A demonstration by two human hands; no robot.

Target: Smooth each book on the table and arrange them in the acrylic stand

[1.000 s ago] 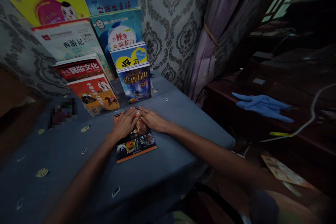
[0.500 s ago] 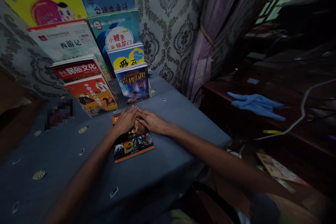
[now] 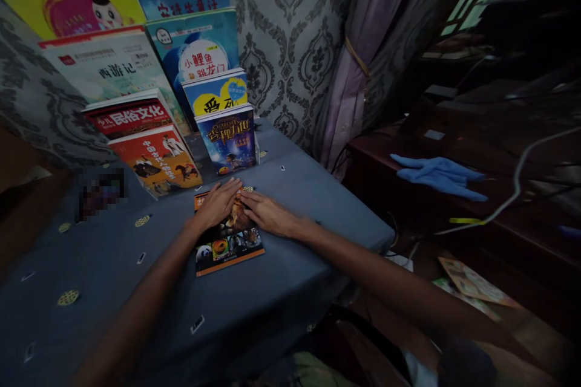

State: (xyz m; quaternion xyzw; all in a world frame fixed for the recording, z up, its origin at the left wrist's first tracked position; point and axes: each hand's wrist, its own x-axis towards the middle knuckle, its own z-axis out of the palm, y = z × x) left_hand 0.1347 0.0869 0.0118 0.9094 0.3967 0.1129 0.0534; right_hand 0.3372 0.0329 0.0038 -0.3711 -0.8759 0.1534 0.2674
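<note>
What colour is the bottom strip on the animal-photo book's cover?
The bottom strip is orange, clearest in the head view.

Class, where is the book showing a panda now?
Left of centre in the head view, the book lies on the table, partly under both hands, near the upright books.

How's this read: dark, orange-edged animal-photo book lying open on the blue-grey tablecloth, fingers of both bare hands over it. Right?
Not open: the head view shows the dark, orange-edged animal-photo book closed, cover up, on the blue-grey tablecloth, fingers of the left hand and right hand over it.
</note>
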